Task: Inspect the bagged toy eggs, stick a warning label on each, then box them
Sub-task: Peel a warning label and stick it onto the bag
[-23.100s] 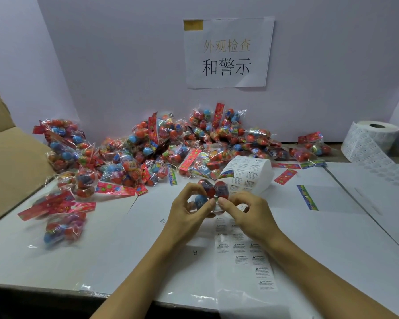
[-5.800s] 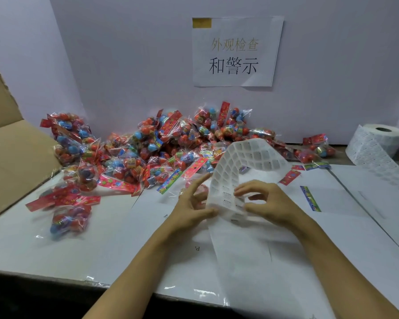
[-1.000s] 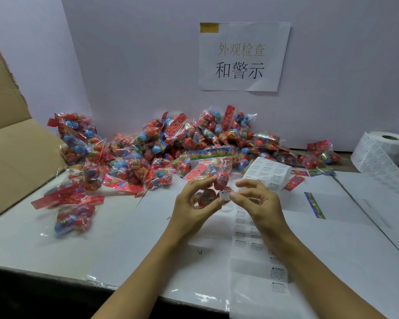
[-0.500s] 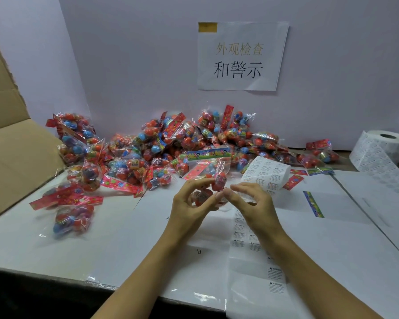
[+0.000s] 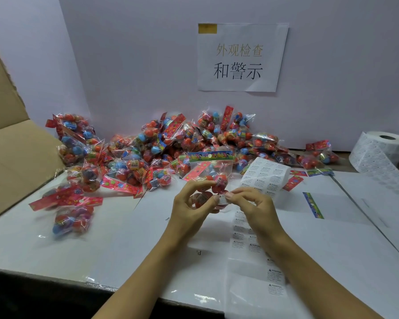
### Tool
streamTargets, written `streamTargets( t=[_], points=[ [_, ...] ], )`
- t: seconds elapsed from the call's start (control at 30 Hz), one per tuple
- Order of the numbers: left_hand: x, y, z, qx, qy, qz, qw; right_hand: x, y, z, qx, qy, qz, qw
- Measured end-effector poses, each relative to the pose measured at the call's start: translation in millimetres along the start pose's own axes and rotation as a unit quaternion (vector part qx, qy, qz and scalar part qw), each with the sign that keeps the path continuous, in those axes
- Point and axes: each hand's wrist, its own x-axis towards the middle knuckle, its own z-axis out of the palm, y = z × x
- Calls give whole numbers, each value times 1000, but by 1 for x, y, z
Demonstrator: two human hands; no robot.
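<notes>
1. Between the two hands, just above the table (image 5: pixel 115 245), hangs one bag (image 5: pixel 209 178) of toy eggs: the left hand (image 5: pixel 189 206) curls its fingers and thumb round the bag's lower eggs, and the bag's printed header stands up and away from that hand, toward the pile (image 5: pixel 171 148).
2. The bag's long axis runs near upright, header at the far top, eggs at the bottom against the left palm (the header itself lies crosswise).
3. The right hand (image 5: pixel 251 203) pinches a small white label (image 5: pixel 222 200) between thumb and forefinger, and the label touches the bag's near face, right at the left fingertips.
4. The right hand is the nearer to the label sheet (image 5: pixel 256 240), which lies under its wrist and runs toward the person; the left is the nearer to the box (image 5: pixel 12 157), well off to its left.
5. By my reading, pressing the label flat comes next, then a carry leftward to the box.
</notes>
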Motion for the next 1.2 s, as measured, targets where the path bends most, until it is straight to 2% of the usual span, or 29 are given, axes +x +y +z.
streamTargets(
  t=[0.1, 0.27, 0.43, 0.57, 0.87, 1.0, 1.2],
  points=[
    [1, -1, -1, 2, 1, 0, 1000, 0, 1, 1, 6, 10, 22, 1000],
    [-1, 3, -1, 2, -1, 4, 1000, -4, -1, 0, -40, -21, -51, 998],
    [1, 2, -1, -44, 16, -20, 999, -3, -2, 0, -23, -18, -39, 999],
    [0, 3, -1, -47, 7, -26, 999, -4, -2, 1, -57, -26, -58, 996],
    [-1, 5, -1, -63, -13, -60, 996, -3, -2, 0, -40, -3, -54, 998],
    [0, 5, 0, -58, -18, -59, 996, 0, 1, 0, -21, 21, -22, 999],
    [-2, 9, 2, -28, -53, -47, 997, -3, -3, 1, 5, -15, -7, 1000]
  ],
)
